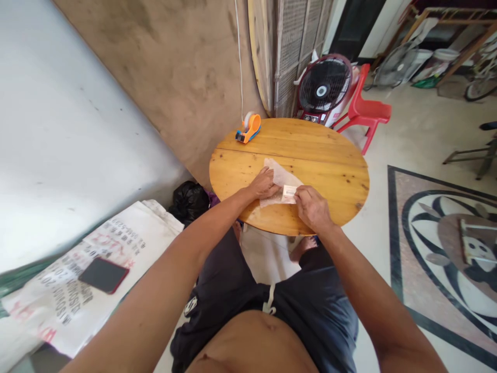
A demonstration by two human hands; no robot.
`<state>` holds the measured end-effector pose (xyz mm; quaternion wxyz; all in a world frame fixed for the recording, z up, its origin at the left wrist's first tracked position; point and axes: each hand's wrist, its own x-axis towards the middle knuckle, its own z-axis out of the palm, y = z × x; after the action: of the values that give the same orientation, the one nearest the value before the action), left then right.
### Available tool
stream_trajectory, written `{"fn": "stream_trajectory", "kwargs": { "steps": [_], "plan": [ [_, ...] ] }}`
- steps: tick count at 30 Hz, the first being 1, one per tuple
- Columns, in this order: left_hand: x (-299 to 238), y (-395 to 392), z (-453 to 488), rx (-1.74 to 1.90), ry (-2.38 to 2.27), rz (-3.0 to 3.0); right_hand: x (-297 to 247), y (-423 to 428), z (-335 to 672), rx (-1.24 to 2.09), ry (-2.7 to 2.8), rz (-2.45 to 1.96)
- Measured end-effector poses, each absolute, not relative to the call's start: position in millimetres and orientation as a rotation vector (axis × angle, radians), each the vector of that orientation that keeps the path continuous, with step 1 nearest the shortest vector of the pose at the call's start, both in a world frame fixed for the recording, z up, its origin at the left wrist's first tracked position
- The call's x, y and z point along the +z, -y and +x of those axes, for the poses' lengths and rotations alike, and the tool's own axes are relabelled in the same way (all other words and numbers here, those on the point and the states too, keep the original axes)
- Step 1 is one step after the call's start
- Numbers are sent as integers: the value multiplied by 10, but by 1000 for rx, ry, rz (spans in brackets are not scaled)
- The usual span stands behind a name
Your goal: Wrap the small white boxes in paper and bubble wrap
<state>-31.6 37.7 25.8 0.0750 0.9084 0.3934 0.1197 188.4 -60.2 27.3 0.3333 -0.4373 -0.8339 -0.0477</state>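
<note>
A small white box (289, 192) with printing on it lies on a translucent wrapping sheet (282, 174), which is spread on the round wooden table (334, 155). My right hand (312, 207) pinches the right end of the box between thumb and fingers. At the left part of the sheet, my left hand (264, 183) is closed, its fingers curled onto the sheet beside the box. What the left fingertips grip is partly hidden. An orange tape dispenser (250, 128) with a roll of clear tape stands near the table's far left edge.
On my left, a phone (103, 275) rests on stacked printed white sacks (140, 228). A black plastic bag (189, 201) sits by the wall. Beyond the table stand a fan (324, 85) and a red plastic chair (367, 110).
</note>
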Motion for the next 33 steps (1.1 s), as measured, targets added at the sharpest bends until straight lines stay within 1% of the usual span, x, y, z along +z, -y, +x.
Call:
{"fn": "stream_trajectory", "kwargs": {
  "steps": [5,11,17,20,28,33],
  "plan": [
    [395,-278,-337,353,-1080,2707,287,570,1872,-118,2179,-1187],
    [647,-124,-321,398,-798,2622,296,561,1851,-106,2148,-1236],
    [743,-59,-201,234,-890,2713,299,563,1858,-105,2150,-1255],
    [760,-63,-192,203,-857,2727,305,564,1868,-116,2166,-1252],
    [688,-109,-245,250,-819,2648,369,569,1889,-61,2220,-1184],
    [649,-95,-244,353,-824,2539,364,458,1942,-35,2181,-1295]
  ]
}}
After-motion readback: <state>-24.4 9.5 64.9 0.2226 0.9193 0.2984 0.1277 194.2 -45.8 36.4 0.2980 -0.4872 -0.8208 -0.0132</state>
